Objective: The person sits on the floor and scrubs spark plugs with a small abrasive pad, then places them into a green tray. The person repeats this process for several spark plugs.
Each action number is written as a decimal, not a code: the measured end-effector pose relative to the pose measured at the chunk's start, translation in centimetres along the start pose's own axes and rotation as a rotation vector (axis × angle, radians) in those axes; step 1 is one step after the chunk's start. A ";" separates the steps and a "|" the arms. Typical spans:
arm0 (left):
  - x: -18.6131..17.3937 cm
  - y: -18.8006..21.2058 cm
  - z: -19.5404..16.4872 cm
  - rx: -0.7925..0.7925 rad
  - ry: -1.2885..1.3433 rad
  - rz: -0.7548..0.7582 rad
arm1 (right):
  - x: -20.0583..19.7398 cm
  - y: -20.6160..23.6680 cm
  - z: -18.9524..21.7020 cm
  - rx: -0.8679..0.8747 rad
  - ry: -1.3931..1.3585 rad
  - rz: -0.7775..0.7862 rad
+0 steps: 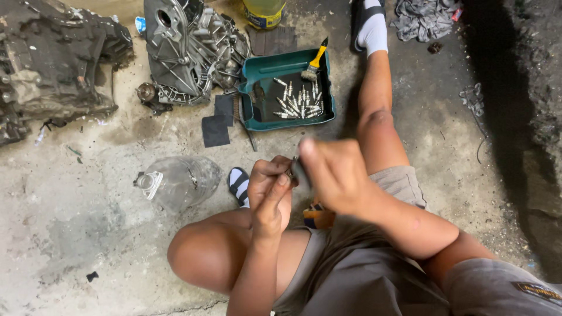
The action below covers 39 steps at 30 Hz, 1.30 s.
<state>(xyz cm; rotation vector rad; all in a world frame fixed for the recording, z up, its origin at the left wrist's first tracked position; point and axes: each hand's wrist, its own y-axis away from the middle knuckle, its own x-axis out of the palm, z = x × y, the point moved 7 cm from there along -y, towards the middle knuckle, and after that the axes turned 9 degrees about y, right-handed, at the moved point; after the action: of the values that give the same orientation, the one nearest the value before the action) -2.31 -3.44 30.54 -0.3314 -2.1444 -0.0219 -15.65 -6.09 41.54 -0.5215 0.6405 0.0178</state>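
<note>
My left hand (268, 193) is closed around a small metal part, a bolt or plug (289, 173), held above my left knee. My right hand (331, 172) is blurred and pinches a dark grey strip, likely abrasive paper (300, 174), against that part. On the floor ahead sits a teal tray (328, 88) holding several small metal plugs (298, 104) in dark liquid. A paintbrush (314, 63) with a yellow handle leans on the tray's far rim.
A clear plastic jug (178, 182) lies on its side left of my knee. Two dark abrasive sheets (215, 130) lie by the tray. A metal gearbox housing (187, 50) and an engine block (52, 64) stand at the back left. A grey rag (424, 17) lies far right.
</note>
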 end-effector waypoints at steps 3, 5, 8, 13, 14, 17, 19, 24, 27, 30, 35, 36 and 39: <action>0.0 0.0 -0.1 0.003 0.047 0.014 | 0.1 0.1 0.5 -0.048 0.090 0.038; 0.1 0.0 -0.2 -0.006 0.062 0.039 | -0.1 -0.1 0.5 -0.059 0.169 0.024; 0.0 0.1 -0.3 0.010 0.018 0.025 | -0.4 -0.2 1.4 -0.151 0.160 0.002; 0.1 0.0 -0.3 0.021 0.009 0.015 | 0.0 0.0 -0.3 0.061 0.135 0.000; 0.0 -0.1 -0.5 0.026 -0.010 0.012 | 0.1 0.3 0.0 0.015 0.109 0.001; 0.1 -0.1 -0.6 0.014 0.037 0.021 | 0.4 0.7 0.1 -0.065 0.068 0.014; -0.2 0.1 -0.7 0.008 0.041 -0.017 | 0.5 0.6 -0.3 -0.028 0.093 0.017; -0.2 0.0 -0.7 0.042 -0.017 -0.024 | -0.1 0.2 -0.1 0.045 0.009 -0.001; -0.2 -0.2 -0.7 0.054 -0.047 -0.036 | 0.2 0.3 0.0 0.061 0.028 -0.003; 0.0 -0.4 -1.1 0.100 -0.055 -0.009 | 0.1 0.7 -0.6 0.090 0.035 -0.075; 0.1 0.1 -1.2 0.103 -0.089 -0.001 | 0.8 1.3 -0.3 0.045 -0.050 0.019; 0.2 0.2 -1.2 0.110 -0.098 0.014 | 0.5 1.2 -0.4 0.078 -0.074 -0.004; 0.1 0.4 -1.3 0.124 -0.100 0.012 | 0.3 1.0 0.1 0.096 -0.136 0.007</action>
<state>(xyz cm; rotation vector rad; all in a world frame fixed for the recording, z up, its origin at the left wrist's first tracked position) -1.19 -3.22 31.28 -0.2775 -2.2306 0.1361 -15.55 -5.24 40.95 -0.4214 0.5077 0.0291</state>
